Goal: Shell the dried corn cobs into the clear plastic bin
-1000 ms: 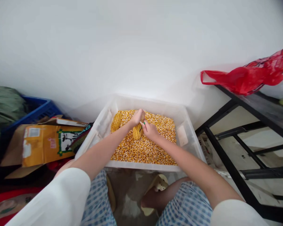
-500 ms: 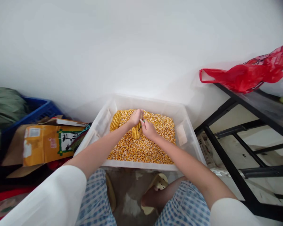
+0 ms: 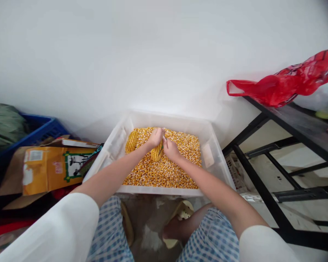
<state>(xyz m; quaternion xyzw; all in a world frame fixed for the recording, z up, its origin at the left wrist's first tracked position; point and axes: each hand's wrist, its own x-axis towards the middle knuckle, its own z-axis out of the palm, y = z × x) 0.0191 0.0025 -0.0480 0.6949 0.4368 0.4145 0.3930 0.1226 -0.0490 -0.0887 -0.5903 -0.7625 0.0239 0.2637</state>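
Note:
A corn cob (image 3: 156,155), its yellow kernels still on at the near end, is gripped from above by my left hand (image 3: 155,138), which covers its far part. My right hand (image 3: 171,150) is closed around a slim dark pointed tool (image 3: 160,149), a bit of green showing at its grip; the tool's tip lies against the cob. Both hands almost touch. Loose corn kernels (image 3: 164,175) spread beneath them in a translucent plastic bin (image 3: 160,190). A second corn cob (image 3: 131,141) lies on the kernels by the bin's left wall.
A black metal rack (image 3: 258,182) stands at the right with a red plastic bag (image 3: 278,85) on top. To the left are a yellow printed package (image 3: 45,169), cardboard and a blue crate (image 3: 43,127). The white wall (image 3: 164,62) rises behind the bin.
The tool's visible shaft has shifted its angle against the cob and now points more steeply downward. Both hands keep their holds. The whole view has shifted slightly.

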